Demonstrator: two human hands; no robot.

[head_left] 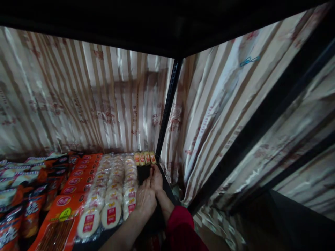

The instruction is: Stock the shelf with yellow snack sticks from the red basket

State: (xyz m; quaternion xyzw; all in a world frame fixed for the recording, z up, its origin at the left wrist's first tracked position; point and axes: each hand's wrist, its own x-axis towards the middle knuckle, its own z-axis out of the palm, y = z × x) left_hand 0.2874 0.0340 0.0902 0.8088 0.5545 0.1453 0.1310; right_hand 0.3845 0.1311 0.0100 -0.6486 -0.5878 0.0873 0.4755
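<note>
Head view: both my hands reach into the shelf's back right corner.
Left hand (145,199) lies flat, fingers loose, holding nothing, touching the round white packs (115,190). Right hand (156,179) reaches beside it toward the small yellow packets (144,158) on the dark shelf (143,173); can't tell its grip. Orange packs (75,179) further left.

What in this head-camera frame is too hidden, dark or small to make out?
- Left hand and right hand: fingertips lost in the dark gap beside the round white snack packs; any grasp is unreadable.
- Small yellow packets: print too small.
- Orange flat packets: cut off by the bottom edge.
- Striped plastic sheet: red lettering blurred.
</note>
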